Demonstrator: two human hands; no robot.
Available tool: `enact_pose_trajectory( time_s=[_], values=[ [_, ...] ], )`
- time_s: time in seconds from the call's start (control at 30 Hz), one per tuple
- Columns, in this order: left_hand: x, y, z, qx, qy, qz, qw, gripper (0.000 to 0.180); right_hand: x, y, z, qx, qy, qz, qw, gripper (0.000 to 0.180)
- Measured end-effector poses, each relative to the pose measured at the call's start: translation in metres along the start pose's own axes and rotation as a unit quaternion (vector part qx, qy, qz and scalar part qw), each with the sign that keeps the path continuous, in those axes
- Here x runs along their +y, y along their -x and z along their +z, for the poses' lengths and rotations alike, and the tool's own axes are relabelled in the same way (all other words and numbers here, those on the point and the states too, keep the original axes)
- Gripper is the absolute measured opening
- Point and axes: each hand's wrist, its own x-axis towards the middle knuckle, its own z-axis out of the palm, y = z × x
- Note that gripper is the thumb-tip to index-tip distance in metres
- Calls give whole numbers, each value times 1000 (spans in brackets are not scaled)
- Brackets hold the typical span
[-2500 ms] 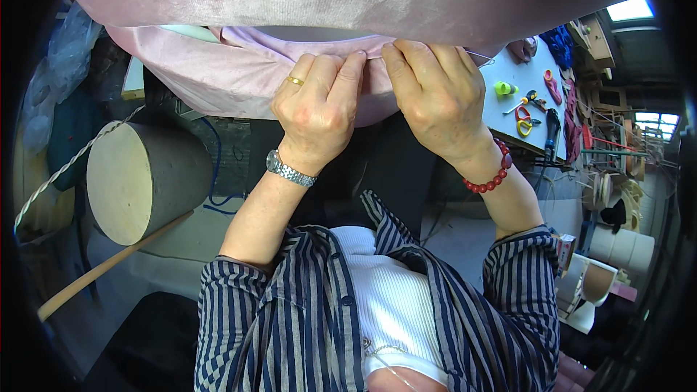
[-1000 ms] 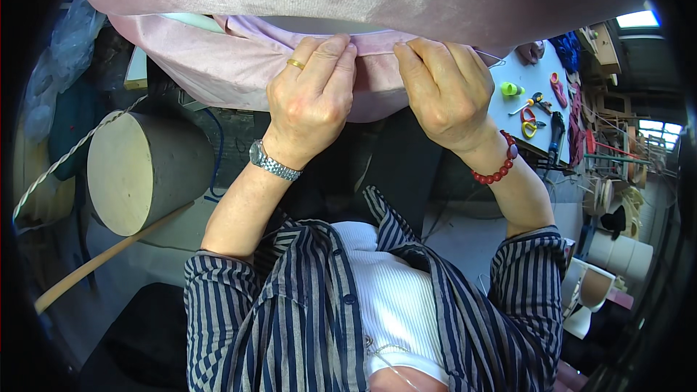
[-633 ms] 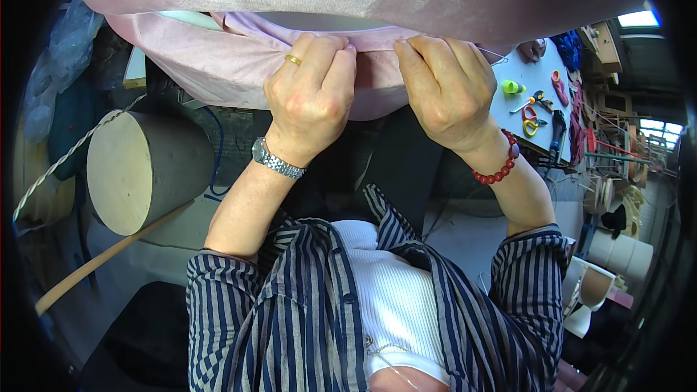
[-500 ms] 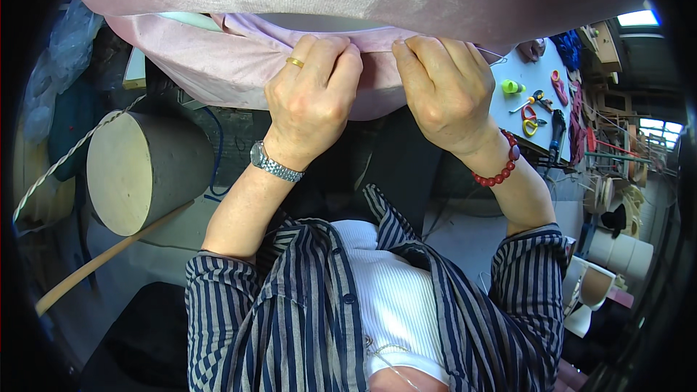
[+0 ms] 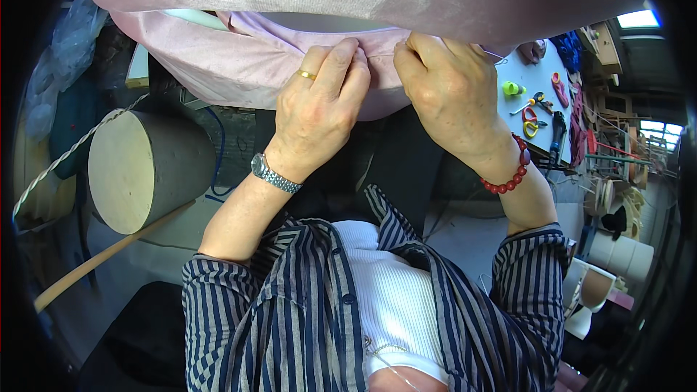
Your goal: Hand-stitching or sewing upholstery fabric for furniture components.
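Note:
A large piece of pink velvet fabric fills the top of the view, draped over a rounded padded form. My left hand, with a gold ring and a metal watch, pinches the fabric's folded edge with closed fingers. My right hand, with a red bead bracelet at the wrist, grips the same edge just to the right. The fingertips of both hands almost touch at the fold. What lies under the fabric is hidden.
A grey foam cylinder lies at the left, with a wooden stick below it and a twisted cord across it. At the right a white table carries scissors and small tools. Rolls and shelves stand at the far right.
Both hands have shifted slightly up and closer together along the fabric edge. They still pinch the fold.

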Motion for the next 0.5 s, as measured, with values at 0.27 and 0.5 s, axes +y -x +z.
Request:
enact_pose_trajectory(
  time_s=[0.27, 0.5],
  values=[
    [18, 11, 4, -24, 53, -82, 995, 56, -1, -4, -7, -28, -15, 4, 999, 19],
    [19, 16, 11, -34, 47, -94, 994, 63, 9, 9, -15, -5, -91, 28, 995, 30]
  ],
)
